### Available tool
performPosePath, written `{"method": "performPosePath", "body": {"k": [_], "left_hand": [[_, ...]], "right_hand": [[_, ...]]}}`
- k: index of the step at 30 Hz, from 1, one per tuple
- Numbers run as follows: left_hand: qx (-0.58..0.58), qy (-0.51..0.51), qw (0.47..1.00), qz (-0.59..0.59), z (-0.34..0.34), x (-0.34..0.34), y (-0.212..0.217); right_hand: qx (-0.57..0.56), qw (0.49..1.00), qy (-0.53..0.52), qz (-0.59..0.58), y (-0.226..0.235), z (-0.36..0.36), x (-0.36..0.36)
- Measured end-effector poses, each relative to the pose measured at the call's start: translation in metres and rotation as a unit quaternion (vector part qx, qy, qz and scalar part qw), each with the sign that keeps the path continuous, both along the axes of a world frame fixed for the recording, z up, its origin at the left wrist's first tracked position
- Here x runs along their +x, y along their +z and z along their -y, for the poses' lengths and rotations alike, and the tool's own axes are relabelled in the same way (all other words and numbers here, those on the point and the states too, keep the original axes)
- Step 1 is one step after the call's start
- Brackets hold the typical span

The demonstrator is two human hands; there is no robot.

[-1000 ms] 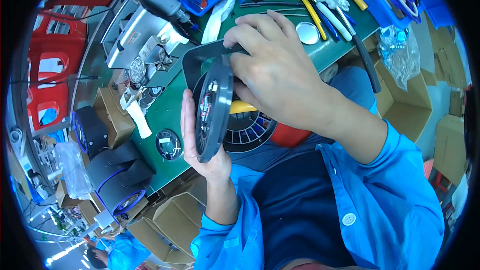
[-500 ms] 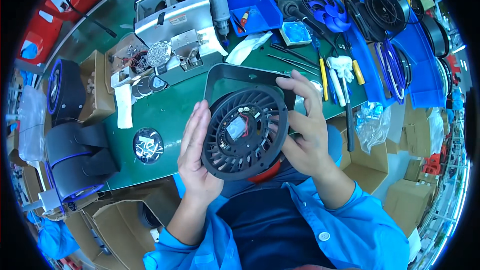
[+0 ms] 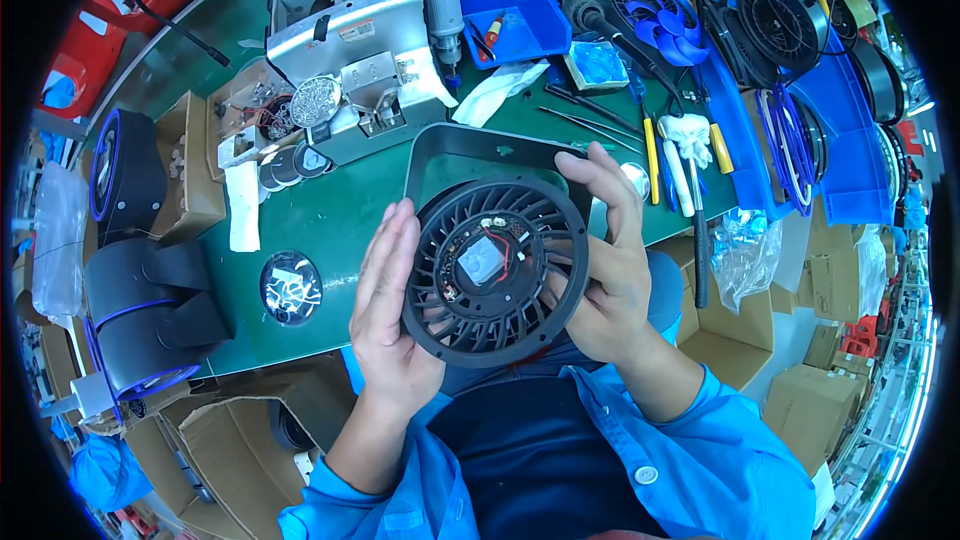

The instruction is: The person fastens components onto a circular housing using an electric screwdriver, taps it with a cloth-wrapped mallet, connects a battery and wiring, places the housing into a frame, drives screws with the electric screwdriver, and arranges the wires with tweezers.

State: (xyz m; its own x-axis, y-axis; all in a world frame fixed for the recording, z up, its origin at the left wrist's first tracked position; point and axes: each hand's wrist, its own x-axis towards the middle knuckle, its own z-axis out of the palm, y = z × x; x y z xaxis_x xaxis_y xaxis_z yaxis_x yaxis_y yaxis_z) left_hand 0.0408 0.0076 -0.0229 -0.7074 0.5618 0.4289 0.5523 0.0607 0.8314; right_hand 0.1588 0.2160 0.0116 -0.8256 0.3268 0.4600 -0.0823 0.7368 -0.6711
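I hold a black round fan housing (image 3: 495,270) with radial ribs flat-on to the camera, above my lap at the front edge of a green workbench (image 3: 330,210). A small circuit board with a grey square and thin wires sits in its hub. My left hand (image 3: 390,315) presses flat against its left rim, fingers straight. My right hand (image 3: 605,260) grips the right rim, fingers curled over the top edge.
A grey metal press machine (image 3: 345,35) stands at the back left. Blue bins (image 3: 515,15) and a blue fan impeller (image 3: 665,25) lie behind. Screwdrivers and tools (image 3: 680,155) lie right. Black blower housings (image 3: 140,290) and cardboard boxes (image 3: 200,430) sit left.
The housing was turned from edge-on to face the camera and has come lower toward my lap. My left hand has flattened against its rim; the view has shifted.
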Motion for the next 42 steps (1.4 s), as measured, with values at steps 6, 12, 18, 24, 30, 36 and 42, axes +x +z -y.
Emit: {"method": "performPosePath", "body": {"k": [6, 12, 18, 24, 30, 36, 42], "left_hand": [[-0.007, 0.006, 1.0, 0.001, 0.0, 0.002, 0.004], [-0.026, 0.006, 1.0, 0.01, 0.005, 0.002, 0.002], [-0.004, 0.011, 1.0, 0.024, 0.003, 0.004, 0.0], [-0.039, -0.003, 0.999, 0.004, -0.001, -0.002, 0.0], [0.022, -0.016, 0.993, 0.113, 0.0, -0.006, 0.01], [0.058, -0.14, 0.976, 0.159, 0.011, -0.012, 0.007], [-0.03, -0.127, 0.984, 0.122, 0.023, -0.008, 0.004]], "right_hand": [[-0.029, 1.0, -0.003, -0.007, 0.003, 0.0, 0.001], [-0.054, 0.997, -0.016, -0.046, -0.006, -0.005, 0.009], [0.046, 0.995, 0.033, -0.086, 0.01, -0.019, 0.01], [0.127, 0.983, 0.129, -0.031, 0.031, -0.048, 0.006], [0.158, 0.962, 0.214, -0.061, 0.041, -0.067, -0.007], [0.142, 0.975, 0.167, -0.036, 0.041, -0.062, 0.001], [0.449, 0.793, 0.118, -0.394, -0.009, -0.086, -0.046]]}}
